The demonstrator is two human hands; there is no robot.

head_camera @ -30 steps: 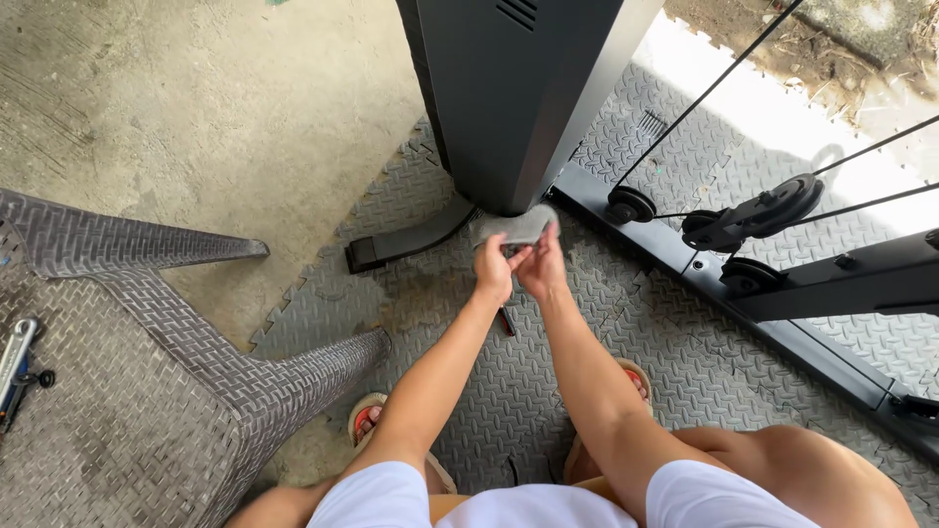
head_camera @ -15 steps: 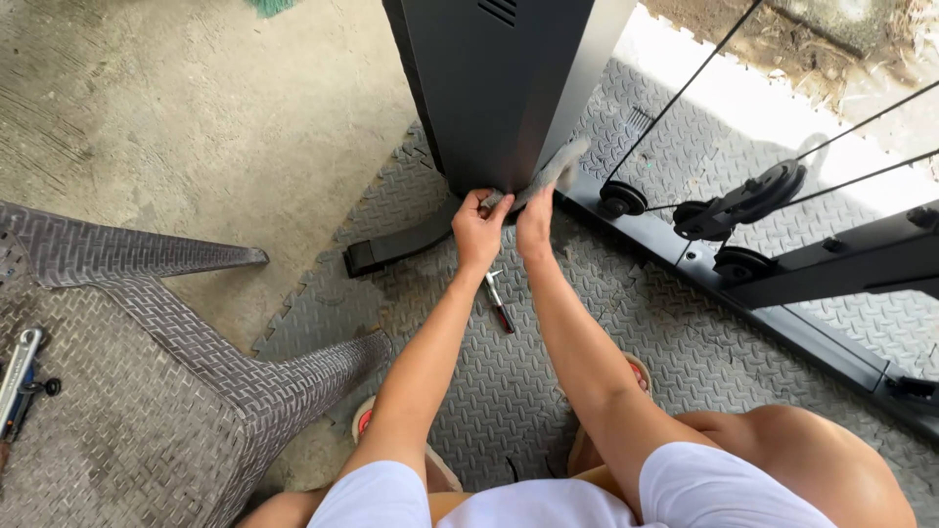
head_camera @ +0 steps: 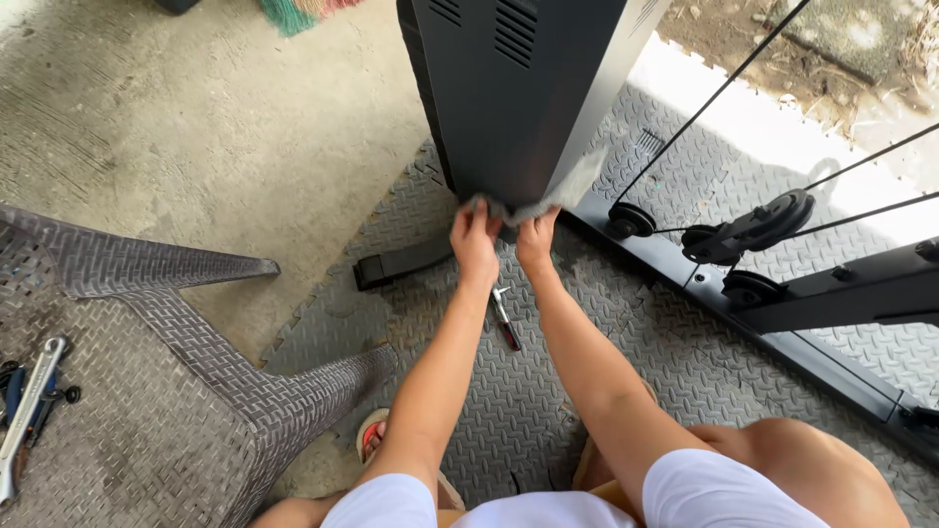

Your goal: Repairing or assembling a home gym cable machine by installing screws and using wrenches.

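Both of my hands reach forward to the bottom corner of a tall dark metal machine housing (head_camera: 518, 88). My left hand (head_camera: 474, 240) and my right hand (head_camera: 536, 238) together grip a grey cloth (head_camera: 562, 191) that lies pressed against the housing's lower edge and stretches up to the right. Just below my hands, on the grey tread-pattern floor mat (head_camera: 509, 411), lies a small screwdriver (head_camera: 506, 320) with a red handle.
A grey woven plastic chair (head_camera: 147, 342) stands at the left with a metal wrench (head_camera: 24, 416) on its seat. Cables and black pulleys (head_camera: 753, 230) sit on a black frame rail at the right. A black foot bar (head_camera: 401, 262) juts from the housing. Bare concrete lies beyond.
My hands have moved forward and up from above the mat to the housing's base, and the cloth is now spread against its lower edge.
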